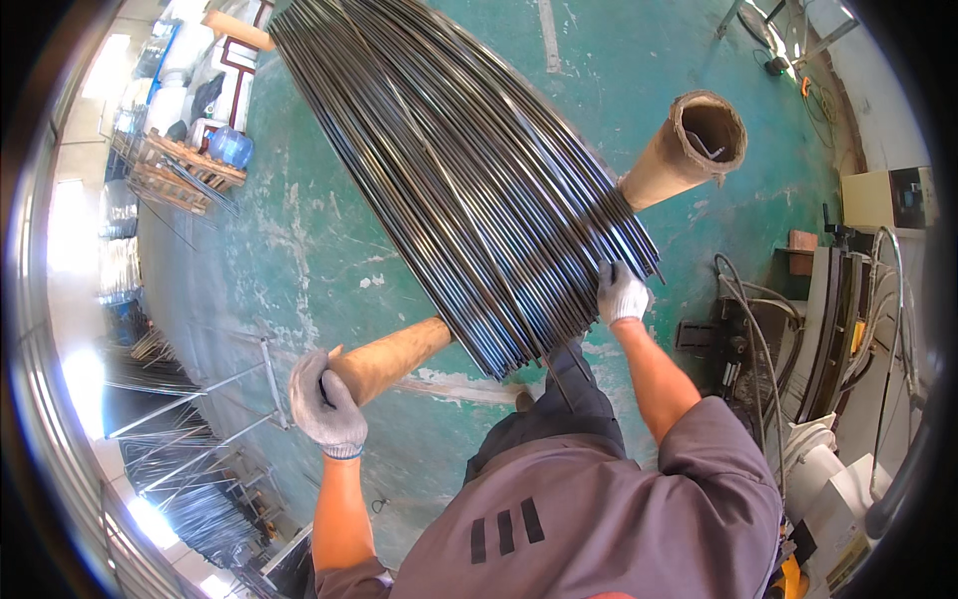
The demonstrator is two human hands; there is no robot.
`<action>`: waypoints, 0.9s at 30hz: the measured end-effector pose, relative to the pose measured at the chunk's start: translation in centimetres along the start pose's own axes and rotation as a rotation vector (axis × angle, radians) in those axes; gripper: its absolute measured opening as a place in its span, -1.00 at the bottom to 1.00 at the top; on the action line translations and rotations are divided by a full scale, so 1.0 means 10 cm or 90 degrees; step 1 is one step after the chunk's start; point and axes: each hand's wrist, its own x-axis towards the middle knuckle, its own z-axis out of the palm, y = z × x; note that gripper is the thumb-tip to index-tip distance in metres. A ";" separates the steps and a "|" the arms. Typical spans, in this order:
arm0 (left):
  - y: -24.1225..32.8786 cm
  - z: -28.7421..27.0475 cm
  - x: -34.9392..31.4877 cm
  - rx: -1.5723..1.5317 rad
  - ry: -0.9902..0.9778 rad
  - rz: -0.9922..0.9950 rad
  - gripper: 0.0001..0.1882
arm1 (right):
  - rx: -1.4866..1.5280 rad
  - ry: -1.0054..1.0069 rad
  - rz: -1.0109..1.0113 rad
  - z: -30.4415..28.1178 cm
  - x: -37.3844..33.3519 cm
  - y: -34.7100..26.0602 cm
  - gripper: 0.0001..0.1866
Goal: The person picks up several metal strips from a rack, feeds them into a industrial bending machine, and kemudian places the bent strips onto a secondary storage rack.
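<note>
A wide layer of long, thin metal rods (pixel 449 170) runs from the far left toward my body, resting across a cardboard tube (pixel 394 361). At the tube's left end, my left hand (pixel 329 404), in a pale grey glove, is closed around the rim. The tube's open right end (pixel 711 135) sticks out past the rods and tilts upward. My right hand (pixel 623 292), gloved too, has its fingers curled over the near right ends of the rods. Its fingertips are partly hidden. A few rods (pixel 559 379) reach farther toward me than the others.
Another tube (pixel 239 30) pokes out under the rods' far end. A wooden pallet (pixel 185 170) with a blue water jug (pixel 231 147) stands at left, near a metal rack (pixel 215 399). Machinery with hoses (pixel 758 329) lines the right side. The floor (pixel 329 230) is worn green.
</note>
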 end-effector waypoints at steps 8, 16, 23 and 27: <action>0.00 0.08 0.04 0.001 0.006 0.002 -0.77 | 0.035 0.148 -0.320 0.35 0.00 -0.23 -0.72; 0.03 0.03 -0.02 -0.022 0.033 0.004 -0.77 | 0.085 0.135 -0.356 0.07 -0.54 0.01 -0.82; 0.00 -0.02 -0.02 -0.026 0.016 0.013 -0.76 | 0.164 0.153 -0.406 -0.16 -0.65 0.00 -0.82; -0.01 -0.05 -0.01 -0.023 0.014 0.018 -0.77 | 0.136 0.172 -0.437 -0.17 -0.67 0.04 -0.81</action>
